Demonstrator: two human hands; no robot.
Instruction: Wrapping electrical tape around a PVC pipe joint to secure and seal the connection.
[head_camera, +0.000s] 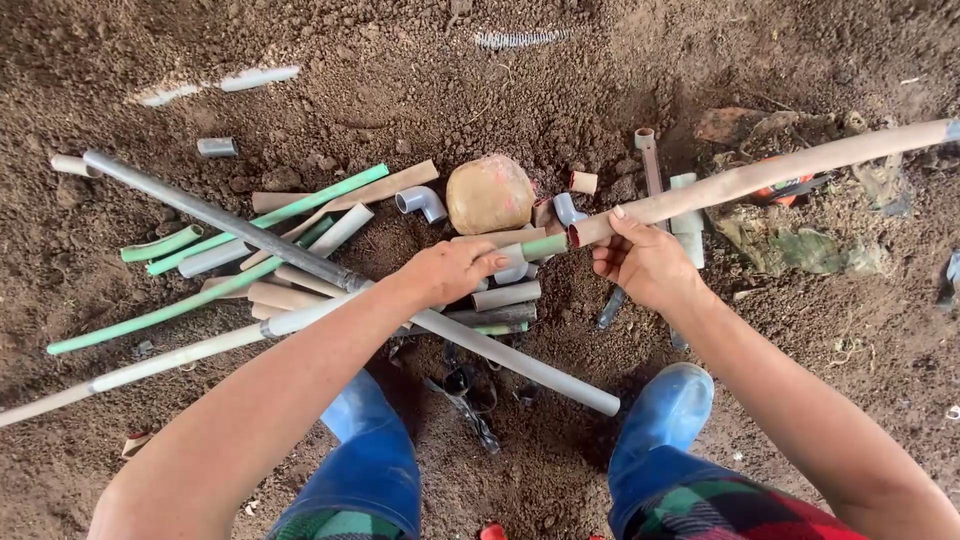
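The short green pipe (543, 245), pinched in the left hand (450, 270), meets the mouth of the long tan pipe (760, 175) gripped by the right hand (645, 262). It could slip (both look dirty) and drop into the pipe pile (300, 260). The tan pipe's far end is cut off.

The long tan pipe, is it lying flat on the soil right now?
No, the long tan pipe is lifted off the soil, its near end gripped in the right hand.
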